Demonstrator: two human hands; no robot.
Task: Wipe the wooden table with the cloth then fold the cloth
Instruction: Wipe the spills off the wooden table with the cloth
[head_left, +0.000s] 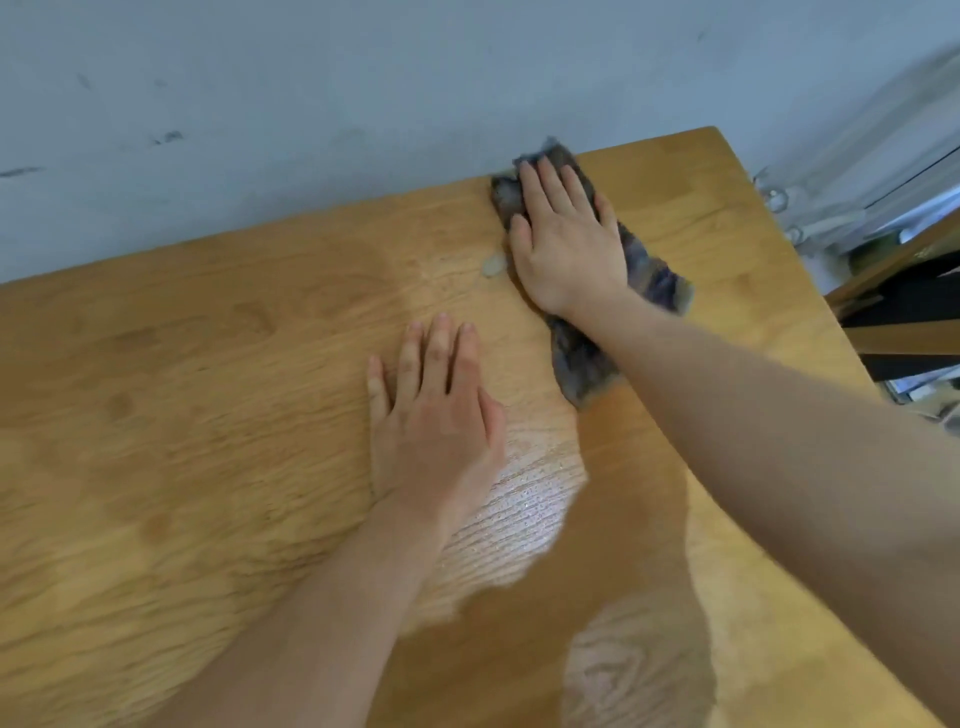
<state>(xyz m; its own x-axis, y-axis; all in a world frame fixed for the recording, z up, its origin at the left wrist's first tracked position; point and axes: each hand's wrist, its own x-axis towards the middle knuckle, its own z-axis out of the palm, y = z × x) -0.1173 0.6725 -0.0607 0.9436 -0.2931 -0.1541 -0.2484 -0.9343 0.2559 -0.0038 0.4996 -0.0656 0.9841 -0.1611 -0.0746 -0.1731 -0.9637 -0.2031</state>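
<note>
A wooden table (182, 415) fills most of the view, its far edge against a wall. A dark grey cloth (582, 358) lies bunched in a long strip near the far right of the tabletop. My right hand (563, 239) presses flat on the cloth's far part with straight fingers, close to the table's back edge. My left hand (434, 410) rests flat on the bare wood, palm down, to the left of the cloth's near end and apart from it.
A pale grey-blue wall (363, 93) stands right behind the table. A small pale spot (492, 266) lies on the wood just left of my right hand. Past the table's right edge are wooden furniture parts (904, 338) and white clutter (841, 202).
</note>
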